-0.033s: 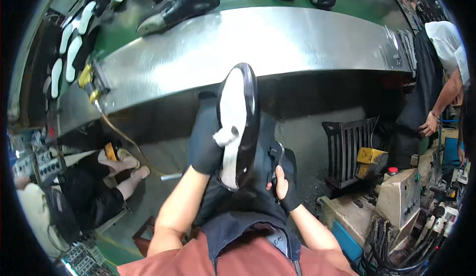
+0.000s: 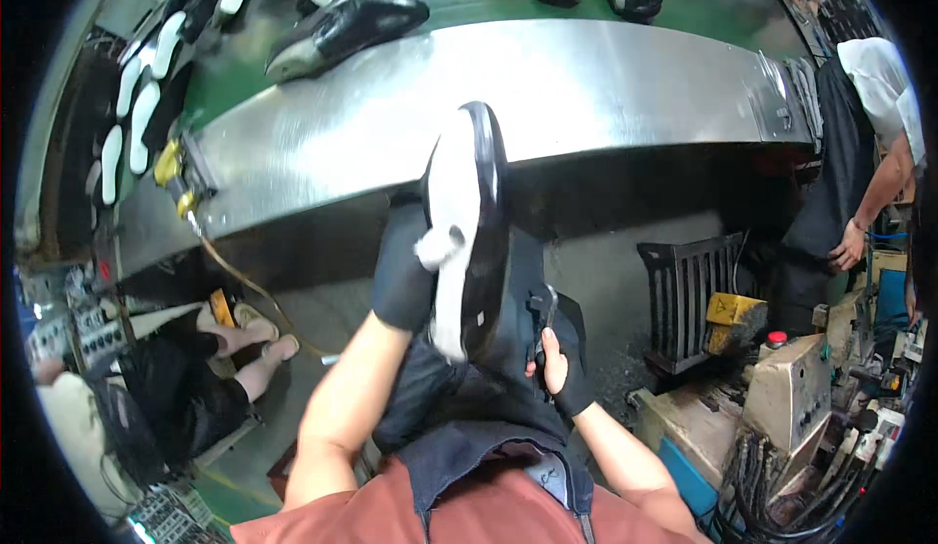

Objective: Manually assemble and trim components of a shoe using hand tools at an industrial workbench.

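A glossy black shoe (image 2: 491, 241) is upright over my lap, its long white sole piece (image 2: 455, 187) facing left. My left hand (image 2: 408, 288), in a dark fingerless glove with white wrapping on the thumb, is closed on the shoe's left side. To the right, my right hand (image 2: 557, 370) wears a similar dark glove. It is closed round a dark hand tool (image 2: 542, 319) with a curved metal tip, over my right thigh and apart from the shoe. The tool's exact kind is unclear, since my fingers cover its lower part.
Beyond the shoe curves a metal bench edge (image 2: 586, 85), with another black shoe (image 2: 347, 28) on it. A yellow air tool (image 2: 171, 168) with a hose lies at the left. On the right are a black slatted rack (image 2: 692, 295), a machine box (image 2: 787, 388) and a standing person (image 2: 845, 153).
The shoe and my left hand have shifted slightly away from me, toward the bench. My right hand and its tool stay in nearly the same place.
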`<state>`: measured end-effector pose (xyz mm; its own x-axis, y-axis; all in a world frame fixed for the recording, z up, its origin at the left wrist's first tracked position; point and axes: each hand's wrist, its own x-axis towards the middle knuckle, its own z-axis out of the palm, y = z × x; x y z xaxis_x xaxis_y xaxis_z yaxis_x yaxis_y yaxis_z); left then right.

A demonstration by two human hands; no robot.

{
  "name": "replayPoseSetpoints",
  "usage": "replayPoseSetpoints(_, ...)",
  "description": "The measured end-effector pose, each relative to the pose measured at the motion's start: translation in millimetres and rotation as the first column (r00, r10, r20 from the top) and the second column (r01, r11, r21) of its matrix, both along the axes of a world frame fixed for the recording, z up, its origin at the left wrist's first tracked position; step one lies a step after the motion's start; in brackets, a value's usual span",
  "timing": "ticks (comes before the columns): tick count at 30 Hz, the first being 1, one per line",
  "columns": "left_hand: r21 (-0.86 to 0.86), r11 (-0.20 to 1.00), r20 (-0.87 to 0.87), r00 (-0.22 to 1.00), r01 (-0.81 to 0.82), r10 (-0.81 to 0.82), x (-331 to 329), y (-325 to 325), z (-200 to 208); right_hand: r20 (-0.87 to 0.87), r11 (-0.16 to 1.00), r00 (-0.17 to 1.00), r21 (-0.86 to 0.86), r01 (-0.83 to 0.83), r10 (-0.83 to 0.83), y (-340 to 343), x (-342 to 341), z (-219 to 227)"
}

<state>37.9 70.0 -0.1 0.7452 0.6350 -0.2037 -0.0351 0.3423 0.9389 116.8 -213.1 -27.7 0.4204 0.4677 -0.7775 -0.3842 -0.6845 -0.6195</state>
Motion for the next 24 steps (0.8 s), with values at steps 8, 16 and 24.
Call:
replayPoseSetpoints(8, 0.381, 0.879, -0.519, 0.853, 0.287, -0.053, 242.1, 292.5, 165.6, 0.027, 0.953, 0.958, -0.111, -0.281, 0.286, 121.1, 82.5, -8.7)
replayPoseSetpoints(16, 0.844, 0.174, -0.525, 0.717, 0.507, 0.459, 357.9, 306.9, 79.1, 0.527, 0.936, 0.819, 0.115, -0.333, 0.227, 167.4, 120.9, 9.4)
replayPoseSetpoints(24, 0.829, 0.527, -0.51, 0.64, 0.189, 0.574, 421.8, 308.5, 51.3, 0.334, 0.971, 0.924, 0.079, -0.226, 0.188, 174.1, 124.3, 31.3)
